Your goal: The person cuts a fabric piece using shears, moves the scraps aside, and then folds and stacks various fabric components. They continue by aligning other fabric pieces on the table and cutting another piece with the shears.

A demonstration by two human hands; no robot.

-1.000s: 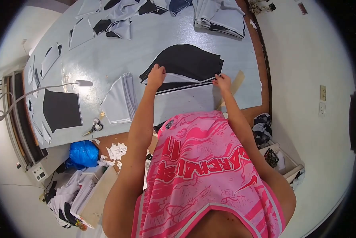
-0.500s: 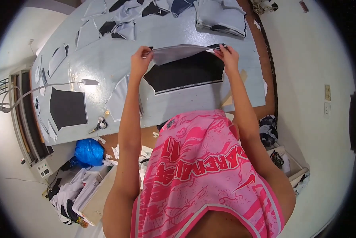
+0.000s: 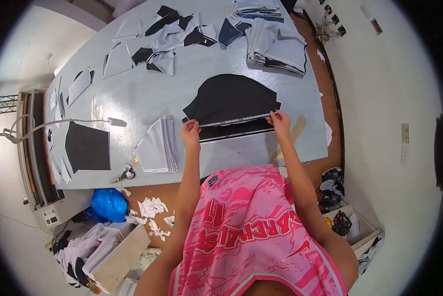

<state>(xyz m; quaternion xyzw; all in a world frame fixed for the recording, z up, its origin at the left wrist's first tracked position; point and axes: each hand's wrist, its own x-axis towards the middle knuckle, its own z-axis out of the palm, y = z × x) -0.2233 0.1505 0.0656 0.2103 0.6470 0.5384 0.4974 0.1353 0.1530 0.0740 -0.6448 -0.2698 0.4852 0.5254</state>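
Note:
A black cut fabric panel [image 3: 234,98] with a curved top lies face up before me, a white lettered strip along its near edge. My left hand [image 3: 191,133] pinches the left end of that edge. At the right end, my right hand [image 3: 280,123] pinches the same edge. The edge sits a little forward of a second black panel [image 3: 231,133] underneath, whose own lettered strip shows nearer to me. Left of my left hand is a stack of pale grey fabric pieces [image 3: 158,148].
Scissors [image 3: 125,173] and a dark fabric piece [image 3: 89,146] lie to the left on the grey table [image 3: 132,103]. Folded grey fabric stacks [image 3: 278,47] stand at the back right. A cable with a white end [image 3: 117,122] hangs in from the left. Scraps [image 3: 152,207] litter the floor.
The panel, lifted with its grey underside showing, now lies black side up over the other black panel. Both hands have come down toward me. The view has shifted slightly.

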